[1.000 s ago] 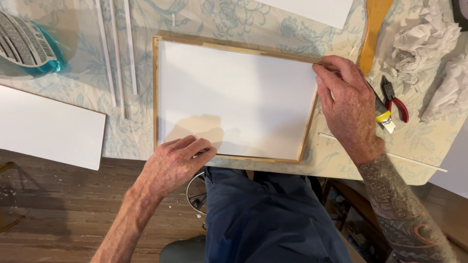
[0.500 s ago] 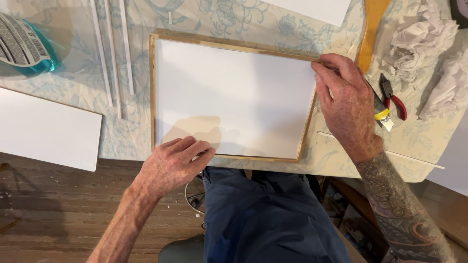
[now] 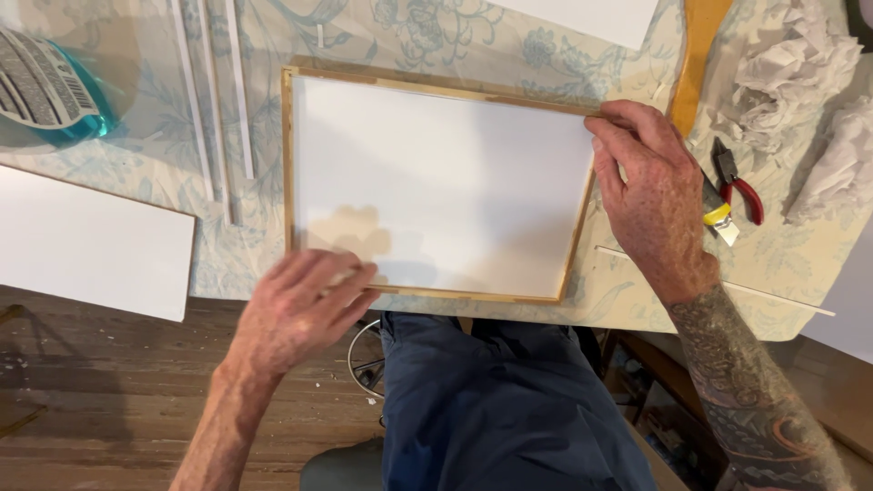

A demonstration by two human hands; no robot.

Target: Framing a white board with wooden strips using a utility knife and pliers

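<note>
A wooden picture frame [image 3: 289, 155] filled by a white board [image 3: 436, 182] lies flat on the floral tablecloth [image 3: 145, 155]. The left hand [image 3: 296, 314] rests open-fingered on its near corner, grasping nothing; the right hand [image 3: 650, 195] presses flat on its far right edge. Just beyond that hand lie red-handled pliers [image 3: 741, 186] and crumpled tissue [image 3: 787, 68].

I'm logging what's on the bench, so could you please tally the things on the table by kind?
Wooden frame with white board: 1
Loose white boards: 2
Thin white strips: 3
Red-handled pliers: 1
Crumpled white paper wads: 2
Blue bottle: 1
Total: 10
The left hand and right hand touch the frame.
</note>
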